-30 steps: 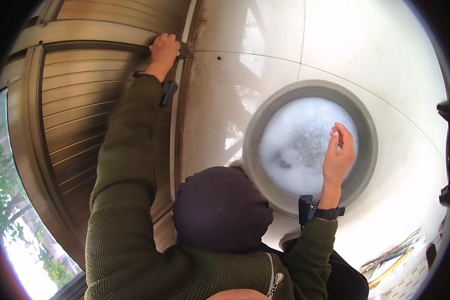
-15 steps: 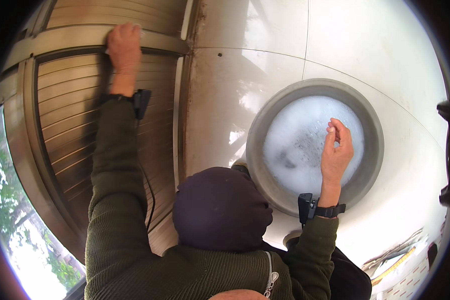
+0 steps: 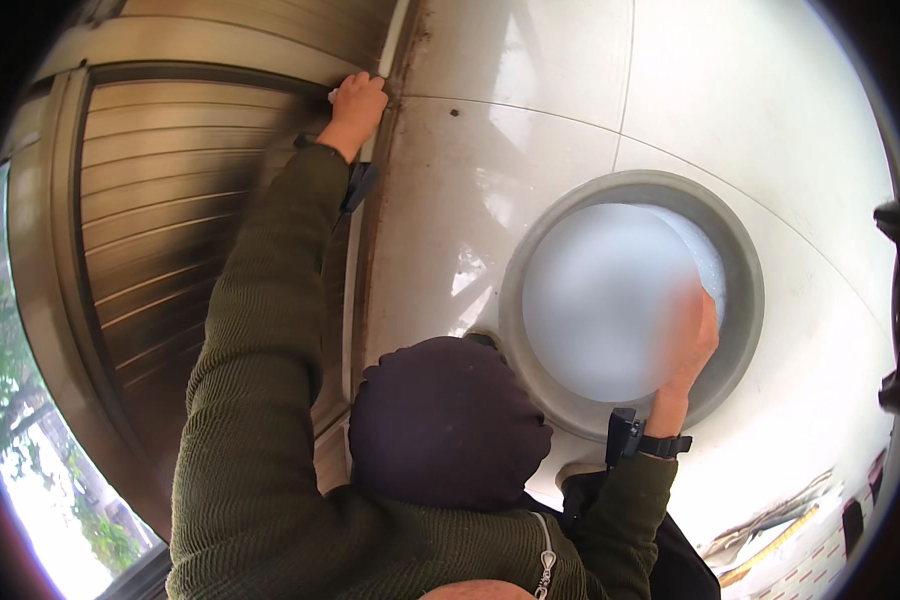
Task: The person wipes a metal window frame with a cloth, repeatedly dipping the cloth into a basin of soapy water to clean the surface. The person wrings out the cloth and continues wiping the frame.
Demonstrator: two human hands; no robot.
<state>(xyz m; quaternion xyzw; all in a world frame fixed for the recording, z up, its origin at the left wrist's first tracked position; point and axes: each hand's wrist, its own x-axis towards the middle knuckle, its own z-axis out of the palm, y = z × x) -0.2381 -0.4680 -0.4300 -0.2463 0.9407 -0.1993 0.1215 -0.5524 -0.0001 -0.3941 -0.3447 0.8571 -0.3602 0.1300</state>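
My left hand (image 3: 358, 110) is closed against the brown metal door (image 3: 185, 125), at the right end of its crossbar. A bit of white cloth (image 3: 333, 96) pokes out beside the fingers; most of it is hidden under the hand. Over the right side of a grey round basin (image 3: 530, 390) I hold my right hand (image 3: 692, 338). A round blurred patch covers its fingers and most of the basin's inside, so what they do is hidden. White suds (image 3: 708, 250) show along the basin's inner right edge.
Pale floor tiles (image 3: 550, 60) surround the basin, with a small dark spot near the door. A shoe (image 3: 483, 338) stands by the basin's left rim. Sticks and a yellow strip (image 3: 770, 545) lie at the lower right. Dark fittings (image 3: 890, 390) line the right edge.
My left hand has slid right along the door's crossbar to its end. The right hand has dropped slightly lower, and a blur now hides its fingers and the suds.
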